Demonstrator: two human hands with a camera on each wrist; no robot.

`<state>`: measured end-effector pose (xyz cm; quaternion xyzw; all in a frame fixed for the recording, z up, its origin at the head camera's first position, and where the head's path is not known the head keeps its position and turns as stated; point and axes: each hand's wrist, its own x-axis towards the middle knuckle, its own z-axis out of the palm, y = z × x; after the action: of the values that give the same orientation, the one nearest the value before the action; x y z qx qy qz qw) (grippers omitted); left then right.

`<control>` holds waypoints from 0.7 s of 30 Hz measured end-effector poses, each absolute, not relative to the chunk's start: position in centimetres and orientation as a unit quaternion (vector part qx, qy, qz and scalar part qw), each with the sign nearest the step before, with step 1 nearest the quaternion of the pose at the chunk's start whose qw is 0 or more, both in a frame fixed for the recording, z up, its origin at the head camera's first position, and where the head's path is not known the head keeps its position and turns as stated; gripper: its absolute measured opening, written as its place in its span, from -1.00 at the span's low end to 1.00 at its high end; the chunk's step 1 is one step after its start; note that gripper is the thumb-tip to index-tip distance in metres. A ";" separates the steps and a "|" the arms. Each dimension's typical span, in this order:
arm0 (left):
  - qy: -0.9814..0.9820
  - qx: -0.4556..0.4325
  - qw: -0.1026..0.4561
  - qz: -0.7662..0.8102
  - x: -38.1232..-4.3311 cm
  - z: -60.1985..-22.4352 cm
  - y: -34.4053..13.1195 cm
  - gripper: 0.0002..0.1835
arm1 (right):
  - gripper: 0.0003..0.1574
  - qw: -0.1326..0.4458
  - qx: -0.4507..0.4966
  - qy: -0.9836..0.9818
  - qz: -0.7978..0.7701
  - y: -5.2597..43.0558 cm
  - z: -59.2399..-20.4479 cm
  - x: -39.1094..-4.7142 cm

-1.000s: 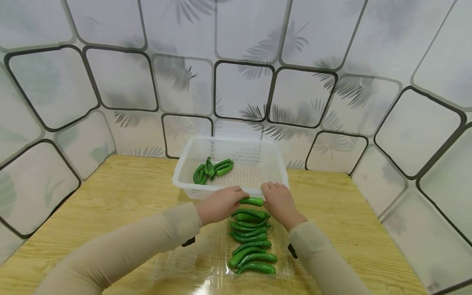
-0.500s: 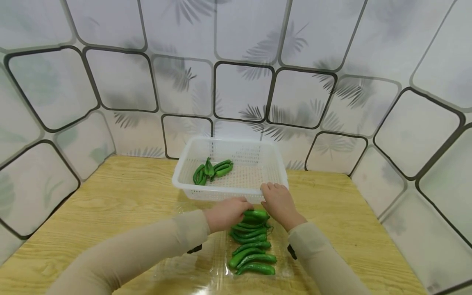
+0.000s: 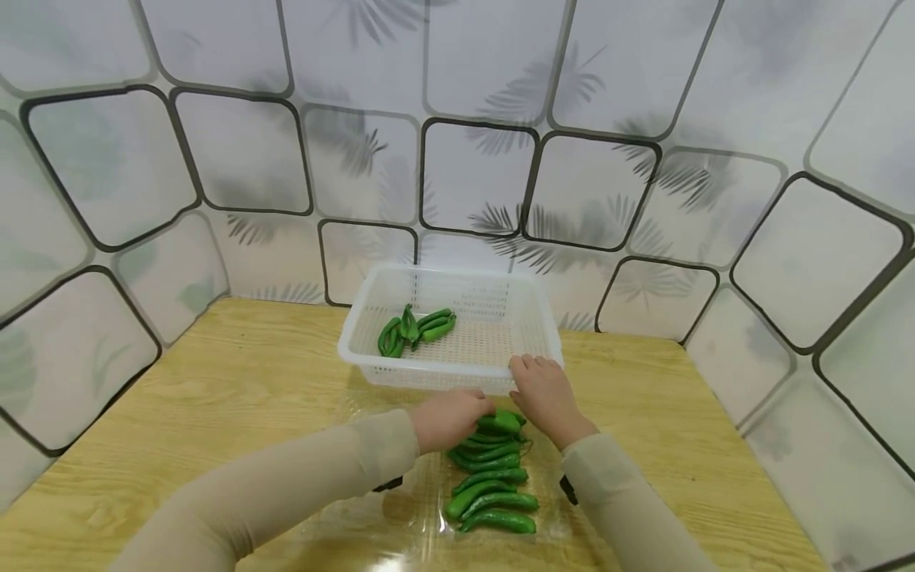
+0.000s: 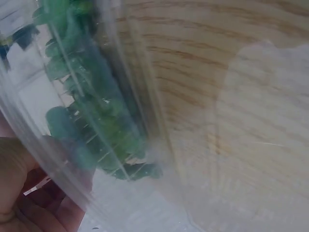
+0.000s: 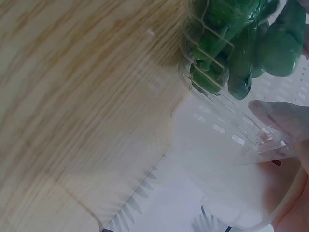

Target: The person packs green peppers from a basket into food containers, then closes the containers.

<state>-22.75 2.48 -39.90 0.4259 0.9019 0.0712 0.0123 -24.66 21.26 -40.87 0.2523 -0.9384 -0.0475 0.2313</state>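
Clear plastic clamshell box (image 3: pixel 400 492) lies open on the table, its right half filled with a column of green peppers (image 3: pixel 496 520). My left hand (image 3: pixel 453 419) pinches the left end of another green pepper (image 3: pixel 503 422) at the far end of this column. In the left wrist view the fingers (image 4: pixel 46 208) show past the box's clear wall. My right hand (image 3: pixel 546 397) has its fingers curled over the near right rim of the white plastic basket (image 3: pixel 422 367). Its thumb (image 5: pixel 268 113) lies at the corner of the clear box in the right wrist view.
Several more green peppers (image 3: pixel 411 330) lie in the left part of the basket, behind the box. A patterned wall (image 3: pixel 472 175) rises behind and on both sides of the wooden table (image 3: pixel 250 381).
My left hand has brought the pepper from the basket's front rim down and nearer onto the far end of the column. My right hand stays at the basket rim.
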 end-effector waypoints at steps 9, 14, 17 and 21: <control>0.906 0.421 0.006 0.054 -23.0 -40.6 2.5 -0.71 | -0.52 0.227 0.254 -0.939 -0.044 21.4 -41.0 -24.8; 0.906 0.421 -0.004 0.049 -23.2 -40.8 2.4 -0.71 | -0.51 0.231 0.257 -0.937 -0.044 21.4 -40.9 -24.8; 0.904 0.424 -0.002 0.058 -23.1 -40.7 2.3 -0.70 | -0.51 0.232 0.256 -0.938 -0.044 21.4 -40.8 -24.8; 0.903 0.423 0.007 0.074 -22.9 -40.3 2.0 -0.71 | -0.51 0.231 0.257 -0.937 -0.043 21.5 -40.8 -24.7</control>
<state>-22.93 2.03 -40.29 0.4229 0.9031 0.0738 0.0068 -24.74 21.47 -40.79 0.2574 -0.9374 -0.0427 0.2307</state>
